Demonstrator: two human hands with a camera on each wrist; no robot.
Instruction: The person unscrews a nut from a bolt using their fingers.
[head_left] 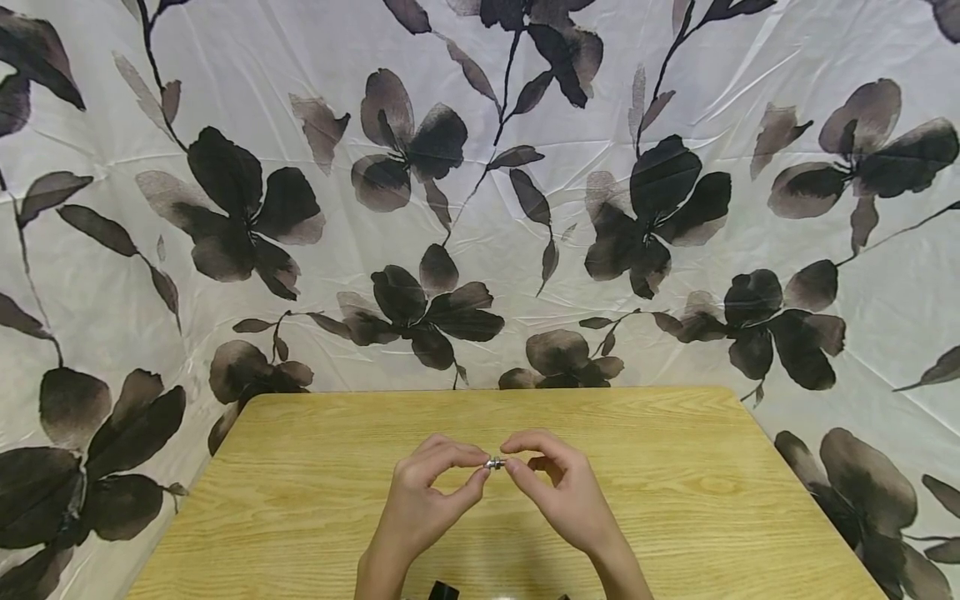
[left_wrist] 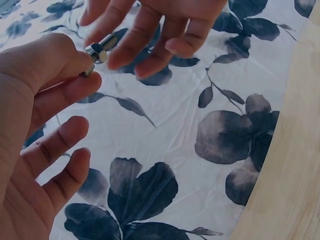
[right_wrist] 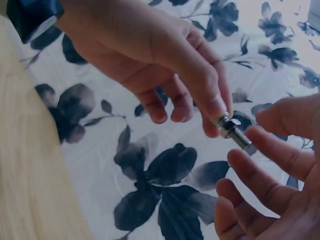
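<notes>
My left hand (head_left: 431, 492) pinches a small silver bolt (head_left: 494, 463) between thumb and index finger, above the table. A hex nut (left_wrist: 98, 53) sits on the bolt, close to the left fingertips. The threaded end (right_wrist: 242, 139) sticks out past the nut toward my right hand (head_left: 558, 487). In the right wrist view, the right fingers (right_wrist: 270, 192) are spread and loosely bent beside that end, with a gap between thumb and index finger. Whether a right fingertip touches the threads I cannot tell. The left fingers hide the bolt's head end.
Both hands are over a light wood-grain table (head_left: 300, 467). Behind it and at its sides hangs a white cloth (head_left: 315, 75) with dark flower prints. A small black object (head_left: 444, 591) shows at the bottom edge of the head view, by the left forearm.
</notes>
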